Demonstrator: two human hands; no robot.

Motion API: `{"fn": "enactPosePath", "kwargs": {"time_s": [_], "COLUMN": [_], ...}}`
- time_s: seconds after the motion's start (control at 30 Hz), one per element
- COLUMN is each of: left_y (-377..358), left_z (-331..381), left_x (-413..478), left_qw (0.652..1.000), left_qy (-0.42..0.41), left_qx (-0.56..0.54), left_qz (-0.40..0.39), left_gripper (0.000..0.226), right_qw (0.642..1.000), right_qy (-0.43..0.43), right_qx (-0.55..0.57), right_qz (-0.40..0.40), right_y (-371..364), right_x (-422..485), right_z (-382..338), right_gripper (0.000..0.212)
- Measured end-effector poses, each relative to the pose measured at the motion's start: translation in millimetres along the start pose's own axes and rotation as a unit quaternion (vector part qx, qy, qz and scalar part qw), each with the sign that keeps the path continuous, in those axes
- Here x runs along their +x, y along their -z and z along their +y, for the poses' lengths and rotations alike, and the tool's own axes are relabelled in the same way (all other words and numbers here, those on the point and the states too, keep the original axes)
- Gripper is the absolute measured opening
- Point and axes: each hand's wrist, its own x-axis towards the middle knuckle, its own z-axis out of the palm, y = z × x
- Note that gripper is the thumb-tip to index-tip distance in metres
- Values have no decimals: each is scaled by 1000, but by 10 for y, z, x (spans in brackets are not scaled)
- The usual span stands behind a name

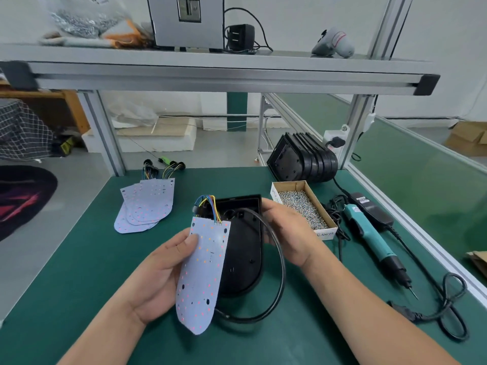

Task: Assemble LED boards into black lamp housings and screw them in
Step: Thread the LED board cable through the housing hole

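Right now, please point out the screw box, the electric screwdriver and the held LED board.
screw box (326, 233): head view, near wall.
electric screwdriver (369, 233): head view, teal handle.
LED board (203, 272): head view, white face.

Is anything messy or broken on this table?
Nothing looks broken or spilled. The screws sit inside their box. The only untidy bits: the spare boards lie in a crooked, fanned pile at the back left, and the light board in the left hand sits tilted, not yet flat in the black housing.
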Motion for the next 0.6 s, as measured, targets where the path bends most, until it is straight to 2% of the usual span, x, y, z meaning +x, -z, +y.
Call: {"fn": "enactPosePath", "kwargs": {"time_s": [0.07,0.13,0.2,0.3,0.37,0.4,0.43,0.53,0.6], "left_y": [0,-5,-18,-68,-89,-90,-90,-72,-63], "left_z": [-10,-14,-13,-15,-29,-33,-39,-40,-23], "left_x": [5,3,-1,-10,-12,-15,-17,-32,-40], "left_qw": [1000,1000,1000,1000,1000,1000,1000,999,999], "left_qy": [-3,-2,-1,3,2,-2,-7,-27,-40], "left_qx": [-7,-20,-22,-20,-23,-21,-18,-20,-36], "left_qz": [12,21,17,10,6,4,1,-9,-4], "left_gripper": [41,42,42,41,41,40,41,58,70], "right_qw": [999,996,994,993,969,960,959,967,945], "right_qy": [15,41,59,74,101,113,120,115,103], "right_qx": [17,48,31,-93,-224,-255,-256,-226,-311], "right_qz": [-26,-66,-82,-16,23,24,16,-18,-19], "right_y": [-73,-99,-125,-200,-226,-224,-218,-268,-292], "right_x": [5,-25,-57,-30,-50,-65,-95,-237,-231], "right_z": [56,82,104,90,0,-33,-64,-129,-79], "right_gripper": [55,45,41,33,40,29,18,8,13]}}
